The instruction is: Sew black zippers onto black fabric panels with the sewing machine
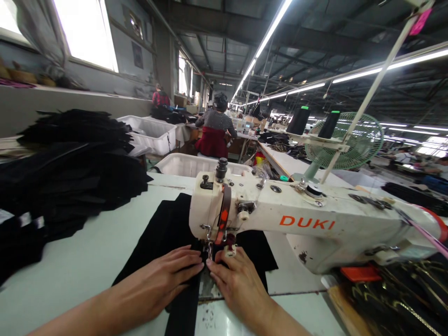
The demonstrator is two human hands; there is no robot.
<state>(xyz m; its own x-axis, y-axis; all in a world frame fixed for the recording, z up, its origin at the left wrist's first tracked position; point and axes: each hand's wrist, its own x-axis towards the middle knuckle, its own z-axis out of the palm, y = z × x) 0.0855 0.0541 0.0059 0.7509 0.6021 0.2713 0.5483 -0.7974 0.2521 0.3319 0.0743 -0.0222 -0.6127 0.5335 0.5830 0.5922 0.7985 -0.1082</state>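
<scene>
Black fabric lies under the head of a white sewing machine marked DUKI, and one strip hangs toward me over the table's near side. My left hand rests on it left of the needle, fingers stretched out flat and side by side. Right of the presser foot, my right hand has bent fingers closed at the black fabric, its fingertips close to the foot. Part of the cloth under both hands is hidden.
Stacked black cloth pieces cover the table's left side. Behind the machine stand white bins and a seated co-worker. Black thread cones and a green fan rise at right. Dark pieces with gold trim lie lower right.
</scene>
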